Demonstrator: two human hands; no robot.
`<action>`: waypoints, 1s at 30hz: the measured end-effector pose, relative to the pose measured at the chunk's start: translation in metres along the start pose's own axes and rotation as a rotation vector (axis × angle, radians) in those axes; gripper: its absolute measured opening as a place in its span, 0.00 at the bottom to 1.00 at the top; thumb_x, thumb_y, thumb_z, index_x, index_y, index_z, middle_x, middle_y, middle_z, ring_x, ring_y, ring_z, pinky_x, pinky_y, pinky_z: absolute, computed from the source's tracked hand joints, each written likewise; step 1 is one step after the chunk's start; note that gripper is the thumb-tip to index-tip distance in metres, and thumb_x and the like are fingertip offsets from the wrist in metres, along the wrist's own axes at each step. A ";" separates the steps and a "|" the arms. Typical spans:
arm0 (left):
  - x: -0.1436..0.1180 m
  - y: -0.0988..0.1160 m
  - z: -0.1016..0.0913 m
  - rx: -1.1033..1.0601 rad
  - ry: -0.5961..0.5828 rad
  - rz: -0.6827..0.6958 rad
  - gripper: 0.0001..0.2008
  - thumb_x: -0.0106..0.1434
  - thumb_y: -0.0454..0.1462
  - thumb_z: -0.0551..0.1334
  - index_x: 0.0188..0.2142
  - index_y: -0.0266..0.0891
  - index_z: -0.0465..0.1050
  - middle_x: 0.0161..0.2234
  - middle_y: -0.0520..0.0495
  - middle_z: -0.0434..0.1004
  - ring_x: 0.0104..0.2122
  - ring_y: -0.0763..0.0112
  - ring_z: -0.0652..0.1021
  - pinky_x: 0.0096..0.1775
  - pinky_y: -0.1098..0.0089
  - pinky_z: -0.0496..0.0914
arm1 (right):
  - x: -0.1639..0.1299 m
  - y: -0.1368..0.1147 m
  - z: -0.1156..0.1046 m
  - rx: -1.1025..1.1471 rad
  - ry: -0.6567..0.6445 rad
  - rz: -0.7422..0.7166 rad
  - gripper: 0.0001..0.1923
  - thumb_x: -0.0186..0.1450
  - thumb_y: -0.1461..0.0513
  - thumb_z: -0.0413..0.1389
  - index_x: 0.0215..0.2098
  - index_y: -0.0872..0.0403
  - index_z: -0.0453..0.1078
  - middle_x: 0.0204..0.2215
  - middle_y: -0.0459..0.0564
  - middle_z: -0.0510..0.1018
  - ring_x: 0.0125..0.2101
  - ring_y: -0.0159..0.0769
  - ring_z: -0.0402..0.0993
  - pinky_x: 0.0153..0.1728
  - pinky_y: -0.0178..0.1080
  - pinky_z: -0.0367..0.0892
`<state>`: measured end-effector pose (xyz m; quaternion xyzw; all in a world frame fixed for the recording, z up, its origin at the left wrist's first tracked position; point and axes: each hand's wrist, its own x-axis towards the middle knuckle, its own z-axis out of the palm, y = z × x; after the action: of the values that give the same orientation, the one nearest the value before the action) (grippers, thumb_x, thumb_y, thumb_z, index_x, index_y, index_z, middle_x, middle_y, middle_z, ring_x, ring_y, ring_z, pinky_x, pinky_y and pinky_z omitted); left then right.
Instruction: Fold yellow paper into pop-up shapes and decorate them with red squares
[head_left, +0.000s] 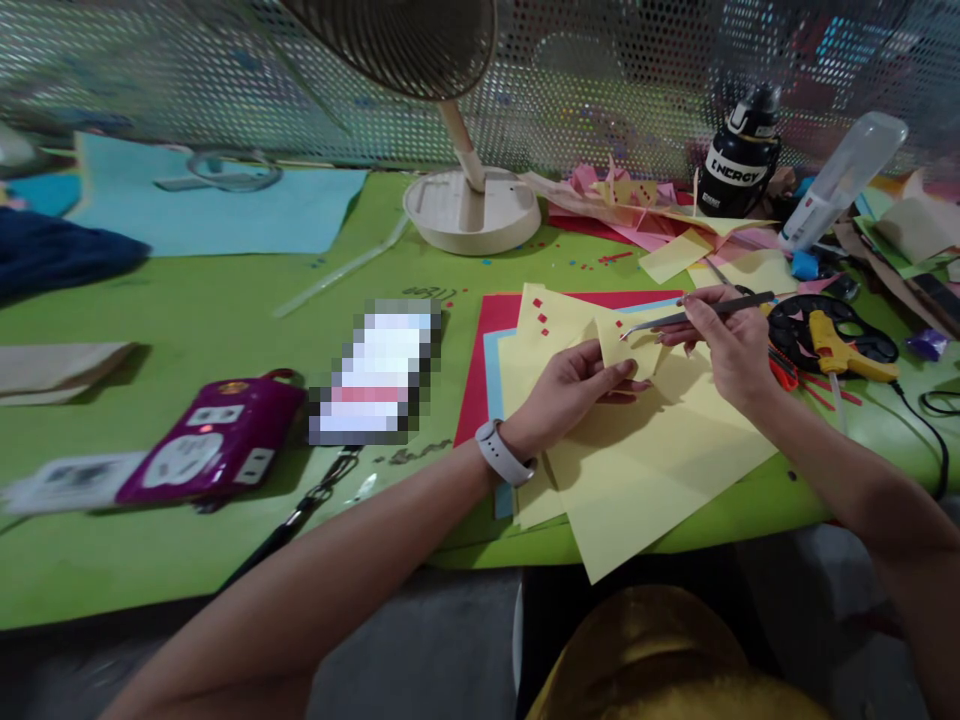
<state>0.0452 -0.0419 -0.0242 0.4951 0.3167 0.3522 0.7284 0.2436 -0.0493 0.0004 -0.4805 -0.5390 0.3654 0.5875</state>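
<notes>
My left hand pinches a small folded piece of yellow paper between thumb and fingers. In my right hand is a pair of dark tweezers, its bent tip touching or just over that piece. A tiny red square shows on the piece near the tip. Below both hands lie larger yellow sheets, on top of a light blue sheet and a red sheet. Several small red paper squares sit on the yellow paper left of the tweezers.
A phone and a purple power strip lie to the left. At the back stands a fan. A black bottle, a clear bottle and paper scraps are back right. A yellow glue gun lies right.
</notes>
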 end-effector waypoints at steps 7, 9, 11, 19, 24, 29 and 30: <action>0.000 0.000 -0.001 0.004 -0.017 0.016 0.15 0.57 0.44 0.72 0.35 0.39 0.70 0.31 0.50 0.81 0.38 0.61 0.85 0.39 0.68 0.81 | 0.002 0.001 0.000 0.040 -0.003 0.008 0.17 0.63 0.47 0.63 0.37 0.50 0.68 0.22 0.43 0.80 0.22 0.34 0.81 0.19 0.31 0.68; 0.000 -0.001 -0.001 -0.007 -0.021 0.023 0.16 0.57 0.44 0.73 0.33 0.39 0.70 0.29 0.52 0.80 0.37 0.61 0.85 0.38 0.68 0.81 | 0.002 0.001 0.000 0.029 -0.002 0.019 0.17 0.63 0.47 0.63 0.37 0.50 0.68 0.22 0.43 0.80 0.22 0.33 0.81 0.19 0.30 0.68; -0.001 -0.001 -0.002 -0.021 -0.034 0.029 0.16 0.57 0.44 0.73 0.35 0.39 0.71 0.30 0.51 0.80 0.37 0.61 0.86 0.38 0.69 0.81 | 0.001 0.001 0.000 0.025 0.005 0.031 0.18 0.63 0.47 0.63 0.37 0.51 0.69 0.22 0.43 0.81 0.23 0.33 0.81 0.19 0.30 0.68; -0.001 -0.001 -0.003 -0.003 -0.050 0.022 0.21 0.58 0.44 0.72 0.47 0.38 0.73 0.38 0.46 0.84 0.40 0.61 0.85 0.40 0.68 0.81 | 0.000 -0.001 0.000 0.094 -0.004 0.012 0.17 0.62 0.47 0.64 0.36 0.50 0.69 0.22 0.43 0.81 0.24 0.34 0.82 0.18 0.30 0.67; 0.000 -0.003 -0.004 0.022 -0.035 0.029 0.20 0.58 0.45 0.71 0.45 0.37 0.72 0.37 0.45 0.84 0.41 0.59 0.85 0.39 0.67 0.81 | 0.002 -0.001 -0.001 0.107 0.001 0.020 0.18 0.62 0.46 0.64 0.36 0.50 0.68 0.23 0.43 0.82 0.25 0.35 0.83 0.18 0.30 0.68; 0.000 -0.002 -0.003 0.031 -0.039 0.050 0.20 0.58 0.46 0.71 0.45 0.38 0.72 0.35 0.47 0.83 0.39 0.60 0.85 0.37 0.68 0.81 | 0.003 -0.001 -0.001 0.080 0.022 0.026 0.20 0.61 0.46 0.64 0.36 0.51 0.67 0.24 0.44 0.82 0.26 0.35 0.83 0.18 0.30 0.67; 0.000 -0.002 -0.003 0.026 -0.039 0.052 0.20 0.58 0.45 0.71 0.44 0.38 0.72 0.35 0.47 0.83 0.38 0.61 0.85 0.37 0.69 0.81 | 0.003 0.000 -0.001 0.080 0.023 0.026 0.20 0.61 0.46 0.64 0.36 0.51 0.68 0.24 0.44 0.82 0.25 0.35 0.83 0.18 0.30 0.67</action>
<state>0.0429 -0.0410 -0.0270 0.5192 0.2938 0.3573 0.7186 0.2454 -0.0471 0.0016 -0.4677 -0.5108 0.3886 0.6077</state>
